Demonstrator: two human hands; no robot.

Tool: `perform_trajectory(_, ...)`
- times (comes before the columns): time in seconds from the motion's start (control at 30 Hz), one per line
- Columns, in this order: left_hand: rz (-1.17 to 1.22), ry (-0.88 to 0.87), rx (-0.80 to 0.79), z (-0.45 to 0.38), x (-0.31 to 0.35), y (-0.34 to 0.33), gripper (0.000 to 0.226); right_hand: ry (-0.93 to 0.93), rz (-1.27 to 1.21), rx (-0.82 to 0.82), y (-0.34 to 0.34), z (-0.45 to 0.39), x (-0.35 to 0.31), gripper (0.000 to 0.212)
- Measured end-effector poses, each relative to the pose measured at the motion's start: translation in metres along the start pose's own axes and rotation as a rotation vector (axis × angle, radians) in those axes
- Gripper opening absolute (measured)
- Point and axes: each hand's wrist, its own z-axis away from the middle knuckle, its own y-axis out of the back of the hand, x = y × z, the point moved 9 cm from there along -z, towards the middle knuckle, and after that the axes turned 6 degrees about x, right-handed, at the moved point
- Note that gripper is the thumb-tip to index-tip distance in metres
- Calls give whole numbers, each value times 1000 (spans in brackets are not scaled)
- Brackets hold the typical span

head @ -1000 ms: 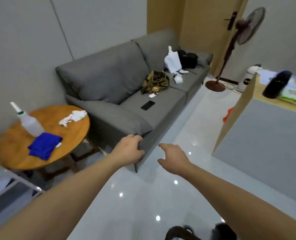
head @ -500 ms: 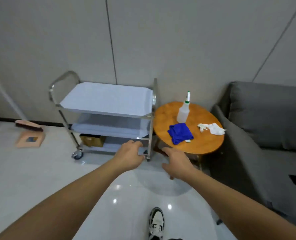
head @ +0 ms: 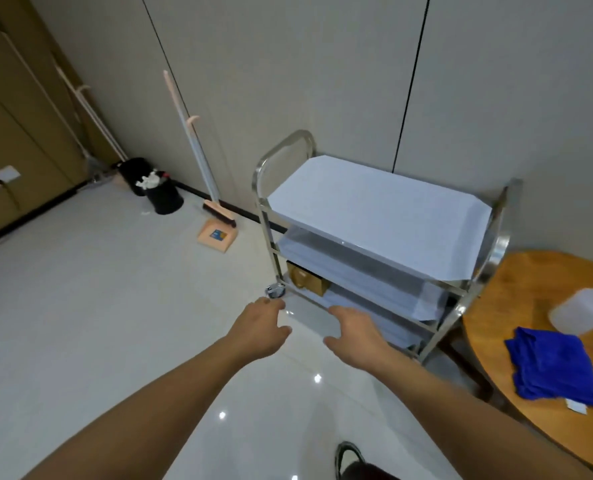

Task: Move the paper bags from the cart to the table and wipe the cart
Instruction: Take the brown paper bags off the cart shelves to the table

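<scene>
A three-shelf steel cart point(head: 265, 216) stands against the wall, its shelves covered in pale film. A brown paper bag point(head: 305, 280) sits on the bottom shelf at the left end. The round wooden table point(head: 516, 292) is to the right of the cart, with a folded blue cloth point(head: 553, 367) and a translucent spray bottle point(head: 586, 310) on it. My left hand point(head: 260, 327) and my right hand point(head: 355, 336) are stretched forward, low in front of the cart, fingers loosely curled and holding nothing.
A broom and a pink dustpan point(head: 217, 233) lean at the wall left of the cart. Two black bins point(head: 156, 187) stand in the corner by a wooden door. Glossy white floor spreads left. My shoe point(head: 352, 460) shows at the bottom.
The view has swung left from the sofa to the cart and moved closer to it. Both hands stay stretched out and hold nothing.
</scene>
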Motion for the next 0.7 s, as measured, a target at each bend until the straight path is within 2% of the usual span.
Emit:
perform_trajectory(0.17,28,77,-4,-53,-28,10,57,17,20,-85,-12,-66,-7,64)
perform_trajectory(0.4,58,108,-61,-130,-84,11,56,-6,41,-176,-43,-145,-31,56)
perform_trajectory(0.53,75,67,-119,-191,-120,6,56,-77,46,-201,-73,-194,-40,63)
perform_trajectory(0.7,36,-56,-245,-282,-168,-11,57,-289,14,-177,-115,-260,-43,63)
